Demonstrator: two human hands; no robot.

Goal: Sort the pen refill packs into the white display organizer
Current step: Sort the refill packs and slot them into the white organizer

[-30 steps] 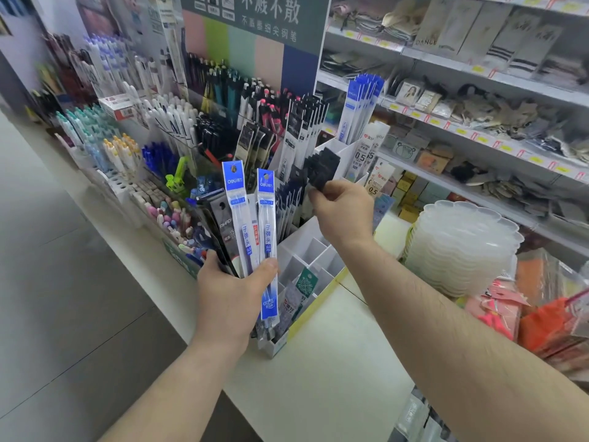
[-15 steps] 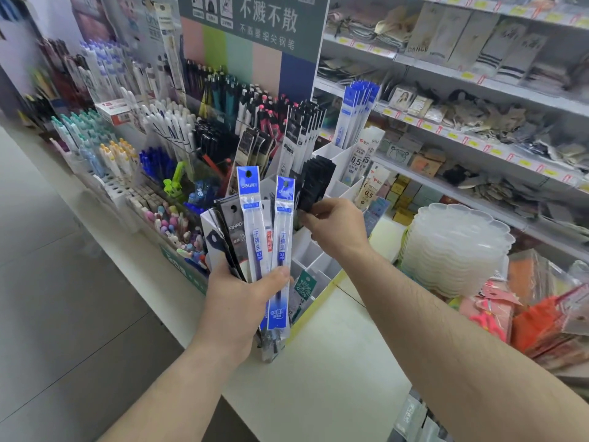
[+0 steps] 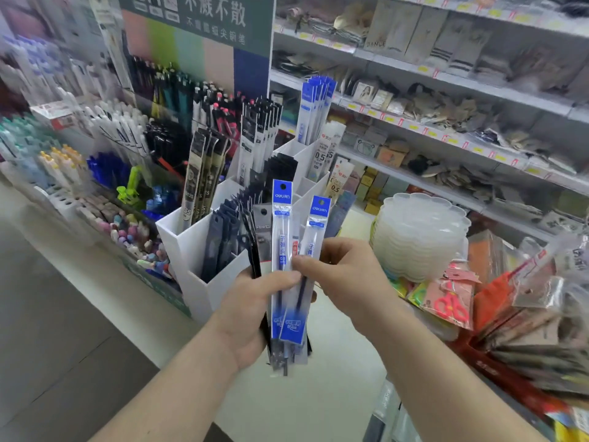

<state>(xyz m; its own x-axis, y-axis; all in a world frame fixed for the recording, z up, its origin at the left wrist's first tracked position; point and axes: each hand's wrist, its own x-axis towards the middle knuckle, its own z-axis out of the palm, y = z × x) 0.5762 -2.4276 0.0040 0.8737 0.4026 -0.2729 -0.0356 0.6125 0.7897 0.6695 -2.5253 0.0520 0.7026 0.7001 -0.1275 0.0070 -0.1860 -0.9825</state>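
Since a second ago, when it held black packs up at the white display organizer [image 3: 204, 247], the right hand [image 3: 345, 279] has come back empty of them and now pinches, thumb against curled fingers, the right-hand blue refill pack [image 3: 314, 250] of the bundle. Gripping that bundle of pen refill packs [image 3: 282, 237] from the side, thumb laid across the front and fingers wrapped behind, the left hand [image 3: 251, 314] holds it upright just in front of the organizer, whose compartments already hold black, grey and blue packs on the white counter [image 3: 318, 393].
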